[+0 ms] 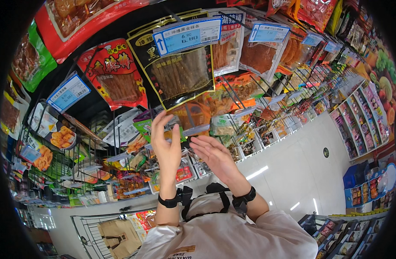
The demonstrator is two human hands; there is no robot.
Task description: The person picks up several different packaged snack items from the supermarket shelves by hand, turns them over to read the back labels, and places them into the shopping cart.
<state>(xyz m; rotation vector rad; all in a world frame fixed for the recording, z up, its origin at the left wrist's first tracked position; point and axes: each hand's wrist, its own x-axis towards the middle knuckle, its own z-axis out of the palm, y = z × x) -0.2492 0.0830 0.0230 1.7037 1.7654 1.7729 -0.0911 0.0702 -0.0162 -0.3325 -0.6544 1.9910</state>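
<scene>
Both my hands are raised in front of hanging snack packs. My left hand (167, 137) has its fingers apart and nothing in it; its fingertips are near the lower edge of a black and gold snack bag (181, 74). To its right, my right hand (215, 157) is held flat with fingers together, beside an orange snack pack (193, 115); nothing shows in it, and its palm side is partly hidden. A blue and white price tag (188, 35) crosses the front of the black bag. A red snack bag (115, 74) hangs left of it.
More packs hang on metal hooks along the curved rack, with low bins (269, 134) beneath. At the lower left stands a wire cart (87, 233) holding a brown paper bag (120, 238) and red packs. A white shelf unit (359, 121) and a blue display stand (367, 186) are at the right.
</scene>
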